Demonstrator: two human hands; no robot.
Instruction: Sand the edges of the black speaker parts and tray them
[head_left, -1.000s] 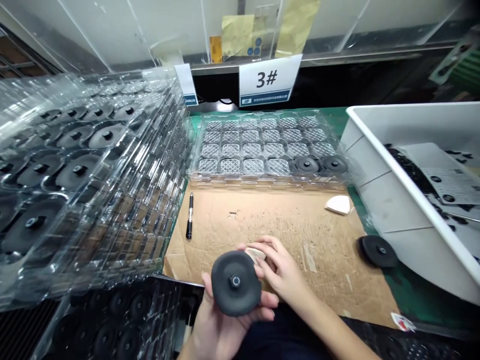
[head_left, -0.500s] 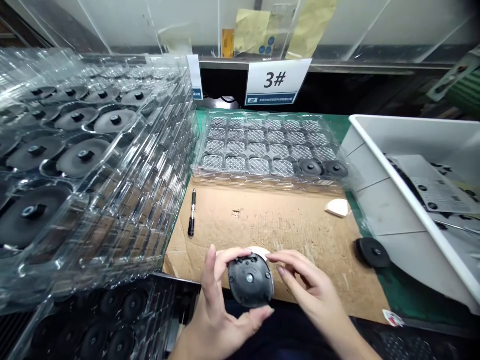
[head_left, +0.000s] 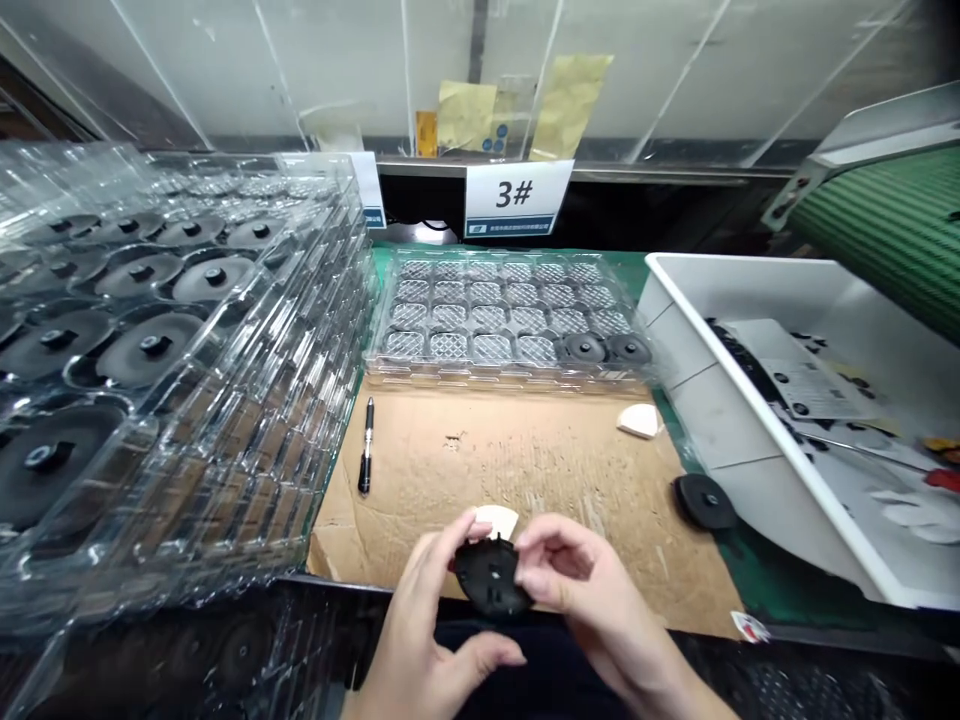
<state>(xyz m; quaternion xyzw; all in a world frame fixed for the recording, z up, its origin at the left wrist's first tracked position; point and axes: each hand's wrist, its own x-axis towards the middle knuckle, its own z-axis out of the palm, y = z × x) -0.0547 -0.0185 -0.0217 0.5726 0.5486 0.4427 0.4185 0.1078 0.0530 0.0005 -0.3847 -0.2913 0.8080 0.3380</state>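
Observation:
A round black plastic part [head_left: 491, 580] is held low over the front of the cardboard, its face with small raised details turned up and tilted. My left hand [head_left: 427, 630] has its fingers along the part's upper left rim, and its thumb sits below, slightly apart from it. At the right rim, my right hand [head_left: 581, 590] pinches the part between thumb and fingers. Just behind the part shows a white wedge-shaped piece [head_left: 496, 518], partly covered by my left fingertips and the part.
A clear tray [head_left: 480, 375] at the back holds two black discs. Tall stacked trays [head_left: 300, 400] of discs stand left. A pen [head_left: 367, 445], another white wedge [head_left: 637, 420] and a loose black disc [head_left: 705, 502] lie around. At right is a white bin [head_left: 757, 400].
My right hand has moved in and now pinches the black part's rim. The part has tilted flatter, and my left thumb has come off its lower edge. The view has shifted.

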